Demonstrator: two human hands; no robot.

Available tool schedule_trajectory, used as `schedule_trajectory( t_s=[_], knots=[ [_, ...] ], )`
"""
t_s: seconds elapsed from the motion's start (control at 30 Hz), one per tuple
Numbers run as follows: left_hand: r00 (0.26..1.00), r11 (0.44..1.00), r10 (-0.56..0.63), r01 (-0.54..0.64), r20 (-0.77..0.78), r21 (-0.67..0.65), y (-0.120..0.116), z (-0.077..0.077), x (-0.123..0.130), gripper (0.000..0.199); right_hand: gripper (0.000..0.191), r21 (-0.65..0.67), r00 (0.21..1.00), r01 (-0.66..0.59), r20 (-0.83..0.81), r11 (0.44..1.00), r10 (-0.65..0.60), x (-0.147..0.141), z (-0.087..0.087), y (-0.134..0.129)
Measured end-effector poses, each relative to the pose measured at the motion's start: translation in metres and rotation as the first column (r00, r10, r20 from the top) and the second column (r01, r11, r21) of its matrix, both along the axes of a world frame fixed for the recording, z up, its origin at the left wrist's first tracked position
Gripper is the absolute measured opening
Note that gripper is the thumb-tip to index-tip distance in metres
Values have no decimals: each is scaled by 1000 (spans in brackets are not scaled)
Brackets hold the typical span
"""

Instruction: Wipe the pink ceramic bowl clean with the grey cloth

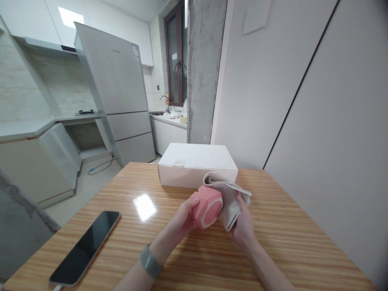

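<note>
My left hand is closed around a small pink ceramic dish with faceted sides. It is tipped so that its underside, with a pale unglazed ring, faces me. My right hand grips a folded light grey cloth, its thumb lying on top. The cloth's left edge meets or overlaps the dish's right side; whether they press together I cannot tell. Both are held above the wooden table, in front of a white box. The left fingertips behind the dish are hidden.
The closed white box stands at the table's far edge. A phone with a cable plugged in lies on the wooden table at left. A wall runs along the right, and a fridge stands beyond.
</note>
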State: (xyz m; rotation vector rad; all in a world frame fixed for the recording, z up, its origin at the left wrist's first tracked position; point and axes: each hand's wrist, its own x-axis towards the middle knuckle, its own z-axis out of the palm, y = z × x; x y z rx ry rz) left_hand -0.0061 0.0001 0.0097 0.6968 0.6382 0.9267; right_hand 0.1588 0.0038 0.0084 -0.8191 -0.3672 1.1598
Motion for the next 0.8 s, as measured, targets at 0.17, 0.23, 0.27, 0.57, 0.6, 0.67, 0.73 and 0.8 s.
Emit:
schedule_trajectory(
  t_s=[0.17, 0.23, 0.27, 0.57, 0.6, 0.67, 0.73, 0.8],
  knots=[
    [954, 975, -190, 211, 230, -68, -5, 7, 0, 54, 36, -6, 1000, -19, -20, 1000, 19, 2, 1, -2],
    [921, 945, -297, 321, 251, -61, -7, 7, 1, 69, 40, 76, 991, -95, 100, 993, 87, 2, -3, -4],
    [906, 929, -344, 367, 246, -51, -7, 7, 1, 78, 40, 103, 978, -135, 173, 985, 116, 2, -5, -6],
    [905, 918, -385, 396, 180, -29, -4, 2, -2, 84, 47, 58, 922, -372, 139, 927, 361, -6, 2, -16],
    [912, 925, -367, 379, 183, -33, -4, 2, -2, 82, 46, 59, 929, -358, 119, 932, 349, -7, 3, -16],
    [929, 941, -314, 332, 198, -64, -4, 3, -1, 80, 45, 68, 941, -333, 93, 941, 326, -10, 7, -16],
    [942, 956, -241, 272, 233, -109, -4, 5, 0, 76, 43, 85, 947, -317, 92, 945, 309, -12, 10, -17],
    [941, 965, -180, 225, 286, -136, -4, 8, 1, 73, 41, 103, 951, -303, 101, 947, 293, -14, 10, -18]
  ],
)
